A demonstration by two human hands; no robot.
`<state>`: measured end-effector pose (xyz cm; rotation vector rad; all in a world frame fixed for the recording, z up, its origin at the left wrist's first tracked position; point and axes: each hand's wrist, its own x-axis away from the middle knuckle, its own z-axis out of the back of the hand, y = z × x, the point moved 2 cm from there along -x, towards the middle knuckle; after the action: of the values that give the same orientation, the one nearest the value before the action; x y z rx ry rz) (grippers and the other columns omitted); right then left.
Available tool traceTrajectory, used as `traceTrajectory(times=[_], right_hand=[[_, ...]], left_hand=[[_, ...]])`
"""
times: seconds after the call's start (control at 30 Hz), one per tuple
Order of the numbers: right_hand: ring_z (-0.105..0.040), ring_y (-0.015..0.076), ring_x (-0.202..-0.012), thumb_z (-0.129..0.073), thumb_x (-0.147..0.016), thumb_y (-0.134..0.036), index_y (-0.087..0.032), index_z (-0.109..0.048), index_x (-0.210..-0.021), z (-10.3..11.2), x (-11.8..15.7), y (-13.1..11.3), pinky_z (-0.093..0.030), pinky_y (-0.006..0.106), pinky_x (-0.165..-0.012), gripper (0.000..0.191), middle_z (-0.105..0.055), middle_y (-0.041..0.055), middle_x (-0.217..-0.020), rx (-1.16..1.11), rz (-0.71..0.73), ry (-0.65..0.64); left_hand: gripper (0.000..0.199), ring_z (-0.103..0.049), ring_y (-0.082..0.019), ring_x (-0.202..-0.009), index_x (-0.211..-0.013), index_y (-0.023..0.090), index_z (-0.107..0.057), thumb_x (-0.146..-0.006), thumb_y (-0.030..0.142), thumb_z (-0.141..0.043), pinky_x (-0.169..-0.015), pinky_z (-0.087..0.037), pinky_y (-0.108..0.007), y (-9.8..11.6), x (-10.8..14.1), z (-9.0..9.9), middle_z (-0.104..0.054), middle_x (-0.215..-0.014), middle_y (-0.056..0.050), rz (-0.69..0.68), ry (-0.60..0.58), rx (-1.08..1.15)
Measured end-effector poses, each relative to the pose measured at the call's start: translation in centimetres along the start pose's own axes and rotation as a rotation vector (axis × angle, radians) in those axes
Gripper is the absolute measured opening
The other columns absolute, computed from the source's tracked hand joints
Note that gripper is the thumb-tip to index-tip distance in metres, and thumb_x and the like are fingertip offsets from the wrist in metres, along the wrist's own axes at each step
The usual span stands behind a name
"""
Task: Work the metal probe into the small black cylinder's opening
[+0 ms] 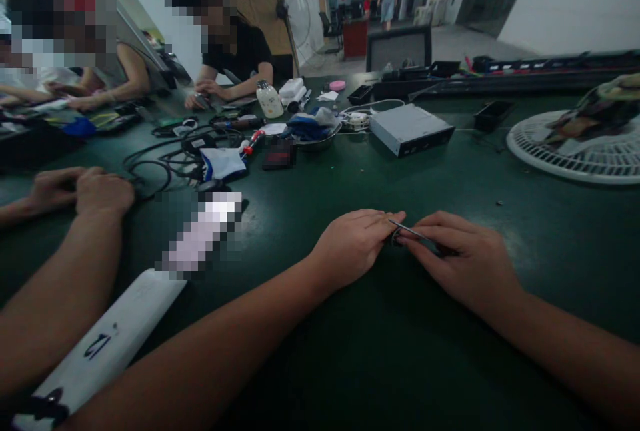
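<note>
My left hand and my right hand meet over the dark green table mat. Between my fingertips lies a thin metal tool, held in my right hand. Its tip reaches a small dark ring, which sits at the fingertips of my left hand. The fingers partly hide the ring, so its exact shape cannot be told. Neither hand touches anything else.
A co-worker's forearm and clasped hands rest at the left, beside a long white strip. Farther off lie black cables, a metal bowl, a grey metal box, and a white fan guard.
</note>
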<state>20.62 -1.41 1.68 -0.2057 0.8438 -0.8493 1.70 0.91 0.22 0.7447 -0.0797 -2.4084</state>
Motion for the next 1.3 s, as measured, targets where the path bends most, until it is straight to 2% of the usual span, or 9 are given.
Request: traceTrajectory(times=[0.13, 0.27, 0.4, 0.57, 0.73, 0.87, 1.0, 1.17, 1.3], right_hand=[[-0.064, 0.0106, -0.071, -0.070, -0.085, -0.016, -0.017, -0.075, -0.094, 0.2, 0.1, -0.2, -0.050, 0.022, -0.058, 0.010, -0.071, 0.0045, -0.088, 0.041, 0.039, 0.035], [-0.058, 0.0099, -0.063, -0.072, -0.083, -0.016, -0.018, -0.071, -0.086, 0.4, 0.1, -0.3, -0.045, 0.024, -0.053, 0.004, -0.069, 0.0030, -0.084, 0.066, 0.015, 0.051], [-0.054, 0.0110, -0.058, -0.074, -0.078, -0.017, -0.020, -0.064, -0.079, 0.2, 0.0, 0.0, -0.042, 0.026, -0.050, 0.010, -0.062, -0.0009, -0.072, 0.007, -0.160, 0.001], [-0.055, 0.0126, -0.058, -0.069, -0.083, -0.029, -0.023, -0.059, -0.091, -0.8, 0.1, 0.9, -0.044, 0.026, -0.050, 0.014, -0.060, -0.0030, -0.070, -0.228, -0.408, -0.182], [-0.051, 0.0113, -0.060, -0.072, -0.080, -0.029, -0.023, -0.053, -0.089, -1.0, -0.1, 1.1, -0.042, 0.024, -0.051, 0.022, -0.056, -0.0045, -0.071, -0.369, -0.503, -0.193], [-0.052, 0.0108, -0.061, -0.073, -0.079, -0.029, -0.022, -0.053, -0.090, -0.9, -0.5, 0.8, -0.043, 0.024, -0.053, 0.024, -0.057, -0.0047, -0.072, -0.454, -0.584, -0.210], [-0.047, 0.0102, -0.056, -0.076, -0.076, -0.029, -0.021, -0.055, -0.089, -0.8, -0.7, 1.0, -0.037, 0.024, -0.049, 0.026, -0.051, -0.0066, -0.064, -0.462, -0.657, -0.236], [-0.043, 0.0106, -0.055, -0.077, -0.078, -0.033, -0.023, -0.055, -0.099, -0.9, -0.4, 1.4, -0.035, 0.024, -0.048, 0.032, -0.045, -0.0078, -0.062, -0.481, -0.618, -0.204], [-0.051, 0.0116, -0.061, -0.065, -0.089, -0.035, -0.025, -0.049, -0.117, -0.8, 0.0, 1.0, -0.042, 0.024, -0.051, 0.033, -0.053, -0.0042, -0.075, -0.514, -0.533, -0.108]], left_hand=[[0.040, -0.061, -0.019, -0.122, -0.133, 0.016, -0.054, -0.093, 0.011, -0.053, -0.109, -0.048, -0.040, -0.1, 0.1, -0.1, -0.065, -0.131, -0.009, 0.005, 0.002, 0.026], [0.036, -0.059, -0.018, -0.123, -0.130, 0.018, -0.056, -0.095, 0.013, -0.050, -0.108, -0.048, -0.040, 0.0, 0.0, 0.0, -0.065, -0.130, -0.008, -0.024, -0.015, 0.075], [0.035, -0.059, -0.019, -0.122, -0.129, 0.017, -0.056, -0.095, 0.013, -0.049, -0.108, -0.048, -0.041, 0.2, 0.0, 0.1, -0.065, -0.129, -0.009, -0.059, -0.033, 0.065], [0.034, -0.060, -0.019, -0.122, -0.127, 0.016, -0.058, -0.095, 0.012, -0.048, -0.109, -0.048, -0.040, 0.1, 0.0, 0.2, -0.066, -0.128, -0.010, -0.109, -0.014, 0.032], [0.034, -0.061, -0.017, -0.119, -0.127, 0.017, -0.059, -0.095, 0.012, -0.050, -0.109, -0.047, -0.038, 0.1, 0.1, 0.3, -0.067, -0.127, -0.009, -0.142, 0.046, -0.009], [0.034, -0.062, -0.018, -0.118, -0.127, 0.018, -0.059, -0.094, 0.012, -0.051, -0.105, -0.049, -0.038, 0.1, 0.1, 0.4, -0.067, -0.126, -0.008, -0.136, 0.048, -0.025], [0.035, -0.062, -0.018, -0.117, -0.127, 0.019, -0.059, -0.094, 0.013, -0.051, -0.101, -0.051, -0.037, 0.0, 0.1, 0.5, -0.068, -0.125, -0.006, -0.121, 0.046, -0.034], [0.032, -0.064, -0.019, -0.112, -0.124, 0.021, -0.061, -0.093, 0.016, -0.056, -0.096, -0.052, -0.037, 0.1, 0.0, 0.5, -0.070, -0.120, -0.004, -0.054, 0.067, 0.027], [0.034, -0.065, -0.019, -0.110, -0.122, 0.021, -0.062, -0.089, 0.014, -0.061, -0.095, -0.053, -0.038, -0.1, -0.1, 0.6, -0.071, -0.118, -0.004, 0.053, 0.128, 0.109]])
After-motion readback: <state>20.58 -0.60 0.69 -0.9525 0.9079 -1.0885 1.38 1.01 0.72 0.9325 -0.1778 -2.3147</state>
